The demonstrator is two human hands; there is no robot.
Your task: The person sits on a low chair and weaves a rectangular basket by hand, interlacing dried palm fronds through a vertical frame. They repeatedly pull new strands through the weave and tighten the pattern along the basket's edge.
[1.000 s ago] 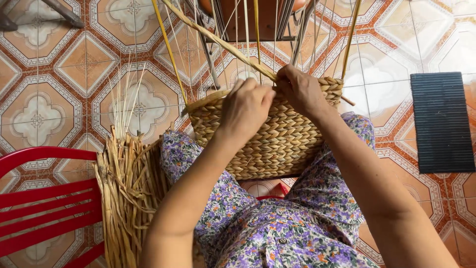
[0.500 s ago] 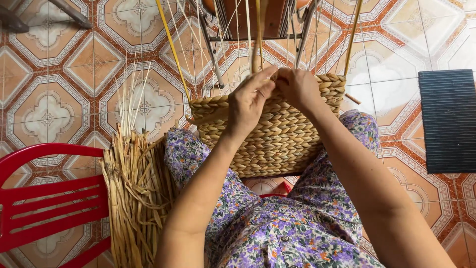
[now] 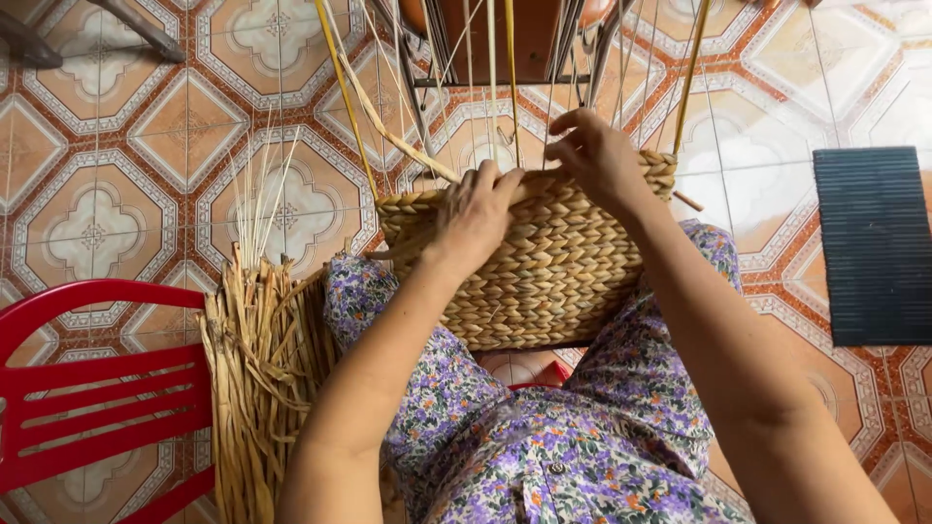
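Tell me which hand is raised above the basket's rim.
The right hand, lifted at the rim's far end; the left hand lies flat against the woven basket.

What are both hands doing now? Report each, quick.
Left hand: closed, gripping the woven basket rim.
Right hand: pinching a fibre strand at the rim.

Rough plaited straw basket (image 3: pixel 544 262), dry matt reeds (image 3: pixel 257 378), glossy plastic chair (image 3: pixel 87 388)

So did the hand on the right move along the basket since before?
Yes. The right hand has slid from near the middle of the woven basket rim toward its right corner, away from the left hand.
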